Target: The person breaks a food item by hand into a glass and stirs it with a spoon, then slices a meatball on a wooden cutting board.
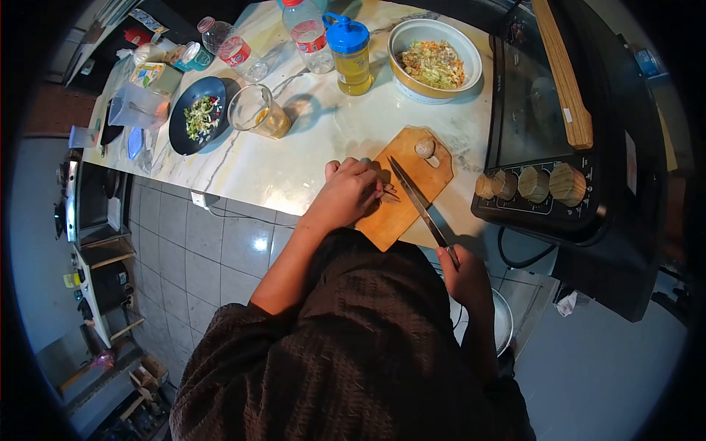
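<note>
My left hand [351,192] rests curled on the left part of a wooden cutting board [434,176], pinning a small dark piece of food [387,195] under its fingertips. My right hand [463,273] grips the handle of a long knife [415,200], whose blade lies across the board with its tip near my left fingers. A small brownish round piece [425,148] sits at the board's far end.
On the marble counter [294,169] stand a bowl of chopped salad [435,62], a blue-lidded jar [350,55], water bottles [309,33], a glass jug [257,112] and a dark plate of greens [200,117]. A black oven [559,132] with wooden knobs stands right of the board.
</note>
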Demonstrator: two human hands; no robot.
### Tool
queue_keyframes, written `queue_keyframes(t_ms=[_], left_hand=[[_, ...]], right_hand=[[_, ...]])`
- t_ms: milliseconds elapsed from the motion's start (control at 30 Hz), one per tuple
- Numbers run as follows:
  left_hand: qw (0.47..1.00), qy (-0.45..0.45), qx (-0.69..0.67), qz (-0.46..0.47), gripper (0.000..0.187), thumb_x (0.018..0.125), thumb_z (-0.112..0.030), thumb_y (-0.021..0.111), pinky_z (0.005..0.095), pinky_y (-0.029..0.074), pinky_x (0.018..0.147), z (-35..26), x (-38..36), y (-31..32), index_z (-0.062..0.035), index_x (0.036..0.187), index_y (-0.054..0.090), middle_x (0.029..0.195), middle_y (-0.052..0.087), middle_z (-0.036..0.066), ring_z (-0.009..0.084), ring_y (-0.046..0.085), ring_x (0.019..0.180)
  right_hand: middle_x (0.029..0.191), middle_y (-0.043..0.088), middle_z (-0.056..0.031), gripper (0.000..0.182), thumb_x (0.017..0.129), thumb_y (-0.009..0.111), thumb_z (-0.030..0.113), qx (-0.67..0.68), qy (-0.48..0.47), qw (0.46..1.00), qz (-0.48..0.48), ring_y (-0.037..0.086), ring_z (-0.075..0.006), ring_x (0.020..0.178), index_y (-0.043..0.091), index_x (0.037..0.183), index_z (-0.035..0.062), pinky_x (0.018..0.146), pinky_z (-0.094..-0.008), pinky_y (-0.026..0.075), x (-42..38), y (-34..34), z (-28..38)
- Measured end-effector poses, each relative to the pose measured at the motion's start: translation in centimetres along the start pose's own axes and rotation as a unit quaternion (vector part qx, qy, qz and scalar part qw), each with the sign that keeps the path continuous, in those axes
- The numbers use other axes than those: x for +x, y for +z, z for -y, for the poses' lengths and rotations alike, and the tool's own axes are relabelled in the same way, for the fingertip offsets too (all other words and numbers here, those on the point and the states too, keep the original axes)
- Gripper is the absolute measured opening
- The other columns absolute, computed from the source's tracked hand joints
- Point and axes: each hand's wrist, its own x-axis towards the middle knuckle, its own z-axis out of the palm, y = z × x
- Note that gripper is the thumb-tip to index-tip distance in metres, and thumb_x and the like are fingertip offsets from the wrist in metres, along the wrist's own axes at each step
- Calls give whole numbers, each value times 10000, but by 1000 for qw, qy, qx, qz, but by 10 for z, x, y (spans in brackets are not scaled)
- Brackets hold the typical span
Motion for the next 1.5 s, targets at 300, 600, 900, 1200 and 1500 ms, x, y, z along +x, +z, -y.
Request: queue_keyframes(t_ms=[300,600,900,1200,1500], left_hand=[[993,-30,-83,72,121,852,-160,740,376,340,929,8,-1,-7,-128,939,663,986,622,58,265,557,1043],[1000,7,-16,-5,198,785,-154,774,398,353,886,5,1,4,-125,954,675,1001,555,42,272,510,1038],[999,12,-41,21,161,864,-224,746,384,347,881,2,4,-8,-103,937,667,959,590,66,274,548,1010],[996,-7,-63,55,184,933,-272,660,396,342,879,2,4,-7,-93,919,627,956,602,86,288,558,997],[997,-26,-42,64,170,930,-255,678,386,336,897,6,4,-7,-91,944,635,931,624,82,278,575,983]], right_hand=[[581,517,-147,400,978,603,309,29,2,1000,-3,501,-188,545,557,746,-15,549,-377,383,4,2,-4],[580,514,-139,389,981,603,305,28,-3,1000,1,489,-182,537,564,763,-15,539,-375,374,5,4,-6],[570,492,-114,389,978,609,299,51,-13,999,0,447,-153,538,555,756,-15,531,-365,356,6,5,-10],[565,442,-75,386,981,612,289,58,-25,998,-1,403,-118,559,538,744,-6,529,-345,333,6,6,-8],[574,418,-78,397,982,620,286,77,-28,994,76,367,-117,583,520,743,-14,539,-348,337,2,2,-8]])
